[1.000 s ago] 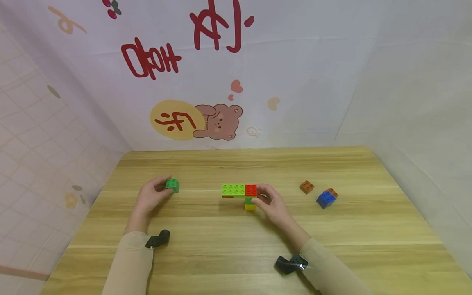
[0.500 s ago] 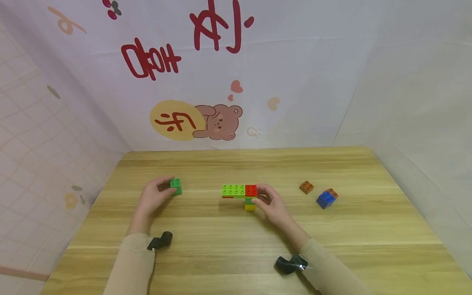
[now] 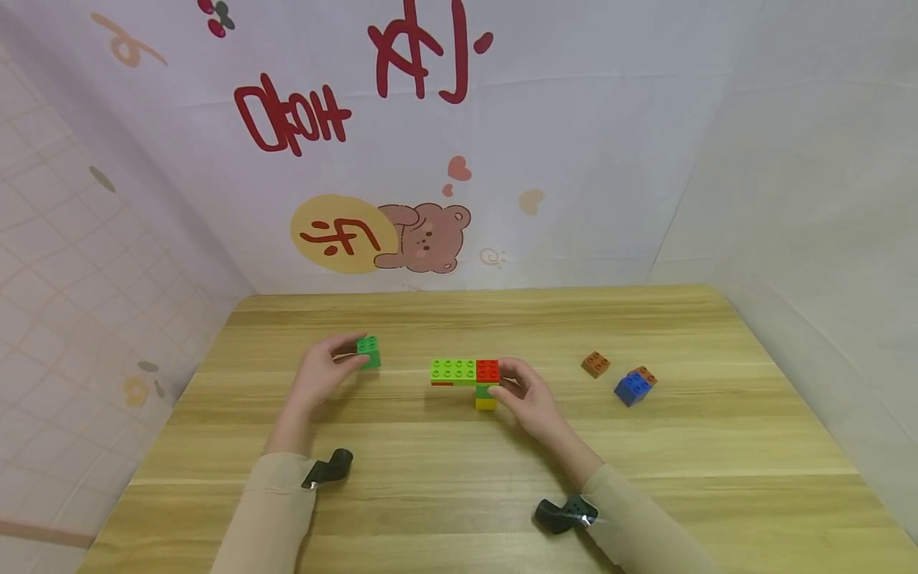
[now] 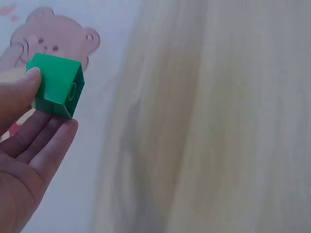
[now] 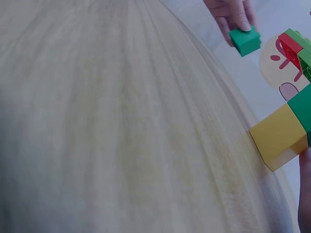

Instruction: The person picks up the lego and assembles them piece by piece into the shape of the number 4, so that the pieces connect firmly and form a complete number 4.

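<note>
My left hand (image 3: 324,375) pinches a green building block (image 3: 369,353) between thumb and fingers. In the left wrist view that green block (image 4: 57,82) has its hollow underside turned right, apart from the tabletop. My right hand (image 3: 529,399) grips a block structure at its right end. On the structure's top lie a lime-green block (image 3: 453,370) and a red block (image 3: 488,371), with a green one and a yellow block (image 3: 485,404) stacked beneath the red. A second bit of red shows under the lime block's left end. The right wrist view shows the yellow block (image 5: 279,137) at the bottom.
To the right on the wooden table (image 3: 430,494) lies a brown block (image 3: 596,364). Beside it a blue block (image 3: 633,387) stands against another brown block (image 3: 648,375). A white printed cloth (image 3: 588,119) hangs behind the table's back edge.
My left hand has moved right and slightly away from me with the green block, closer to the structure. The right hand and the structure have stayed in place.
</note>
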A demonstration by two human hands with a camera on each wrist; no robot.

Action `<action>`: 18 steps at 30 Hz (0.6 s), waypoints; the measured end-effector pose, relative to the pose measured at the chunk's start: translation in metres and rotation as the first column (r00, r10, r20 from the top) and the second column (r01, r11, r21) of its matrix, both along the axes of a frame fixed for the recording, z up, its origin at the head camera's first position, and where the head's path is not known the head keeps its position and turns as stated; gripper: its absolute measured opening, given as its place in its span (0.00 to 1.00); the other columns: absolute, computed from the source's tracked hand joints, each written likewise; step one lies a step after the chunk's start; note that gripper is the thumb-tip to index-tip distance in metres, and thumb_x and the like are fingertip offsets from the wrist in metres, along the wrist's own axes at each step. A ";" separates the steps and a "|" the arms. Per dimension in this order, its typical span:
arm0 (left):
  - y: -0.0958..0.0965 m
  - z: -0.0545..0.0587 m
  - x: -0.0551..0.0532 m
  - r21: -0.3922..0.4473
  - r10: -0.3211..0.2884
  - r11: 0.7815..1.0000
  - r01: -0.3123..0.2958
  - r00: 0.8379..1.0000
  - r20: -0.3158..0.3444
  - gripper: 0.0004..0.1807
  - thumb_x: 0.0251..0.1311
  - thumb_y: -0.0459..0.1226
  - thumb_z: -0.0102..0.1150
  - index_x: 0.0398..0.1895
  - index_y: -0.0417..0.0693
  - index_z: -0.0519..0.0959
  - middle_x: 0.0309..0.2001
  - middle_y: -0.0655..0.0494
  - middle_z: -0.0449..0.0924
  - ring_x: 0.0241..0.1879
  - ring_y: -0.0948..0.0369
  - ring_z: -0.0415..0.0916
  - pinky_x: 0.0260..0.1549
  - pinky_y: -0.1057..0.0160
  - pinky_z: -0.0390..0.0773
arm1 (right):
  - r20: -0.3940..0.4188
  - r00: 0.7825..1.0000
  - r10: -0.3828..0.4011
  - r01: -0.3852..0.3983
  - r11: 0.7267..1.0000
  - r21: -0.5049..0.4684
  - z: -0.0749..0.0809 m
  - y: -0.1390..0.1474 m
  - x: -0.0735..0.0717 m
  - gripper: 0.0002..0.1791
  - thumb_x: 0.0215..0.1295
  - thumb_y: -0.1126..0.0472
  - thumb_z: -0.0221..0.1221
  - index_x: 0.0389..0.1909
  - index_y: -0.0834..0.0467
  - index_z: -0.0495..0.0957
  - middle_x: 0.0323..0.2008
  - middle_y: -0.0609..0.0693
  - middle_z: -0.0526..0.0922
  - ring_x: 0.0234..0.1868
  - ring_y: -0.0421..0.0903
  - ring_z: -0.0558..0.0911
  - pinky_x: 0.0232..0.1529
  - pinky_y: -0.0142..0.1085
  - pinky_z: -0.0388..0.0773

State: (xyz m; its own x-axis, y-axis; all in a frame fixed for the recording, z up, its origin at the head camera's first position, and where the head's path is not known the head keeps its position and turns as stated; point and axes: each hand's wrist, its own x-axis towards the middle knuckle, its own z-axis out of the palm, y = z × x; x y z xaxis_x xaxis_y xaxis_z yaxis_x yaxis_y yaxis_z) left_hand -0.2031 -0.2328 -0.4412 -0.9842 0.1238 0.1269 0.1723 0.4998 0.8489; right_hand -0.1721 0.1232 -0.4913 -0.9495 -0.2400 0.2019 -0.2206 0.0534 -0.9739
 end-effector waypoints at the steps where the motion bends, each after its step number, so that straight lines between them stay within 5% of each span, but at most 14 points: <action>1: 0.003 0.002 0.000 0.006 -0.007 1.000 0.007 1.000 -0.005 0.25 0.64 0.33 0.65 0.63 0.35 0.75 0.55 0.39 0.78 0.56 0.46 0.76 0.54 0.53 0.77 | 0.004 1.000 -0.002 0.002 1.000 0.002 0.000 0.000 0.000 0.22 0.64 0.67 0.65 0.57 0.67 0.73 0.56 0.62 0.75 0.60 0.57 0.75 0.59 0.36 0.74; 12: 0.047 0.039 0.008 0.105 -0.074 0.991 0.080 0.995 -0.060 0.23 0.61 0.30 0.67 0.60 0.39 0.78 0.55 0.42 0.79 0.55 0.50 0.77 0.52 0.62 0.78 | 0.004 1.000 -0.009 0.009 1.000 -0.005 0.001 -0.001 0.001 0.22 0.64 0.71 0.63 0.58 0.69 0.72 0.57 0.63 0.74 0.60 0.59 0.74 0.60 0.43 0.73; 18: 0.073 0.055 0.014 0.101 -0.155 0.980 0.171 0.977 -0.149 0.23 0.58 0.26 0.68 0.58 0.36 0.79 0.51 0.43 0.81 0.50 0.50 0.80 0.48 0.63 0.80 | 0.008 1.000 -0.006 0.006 1.000 -0.003 0.002 0.000 0.001 0.21 0.64 0.69 0.64 0.57 0.68 0.72 0.57 0.62 0.74 0.60 0.57 0.74 0.60 0.38 0.73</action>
State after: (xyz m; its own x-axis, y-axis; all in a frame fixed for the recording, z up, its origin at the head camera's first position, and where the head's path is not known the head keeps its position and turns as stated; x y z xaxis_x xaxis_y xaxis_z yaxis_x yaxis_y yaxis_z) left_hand -0.1895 -0.1596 -0.3861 -0.9233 0.2583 0.2841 0.3646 0.3574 0.8599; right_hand -0.1708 0.1228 -0.4896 -0.9526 -0.2335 0.1952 -0.2126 0.0518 -0.9758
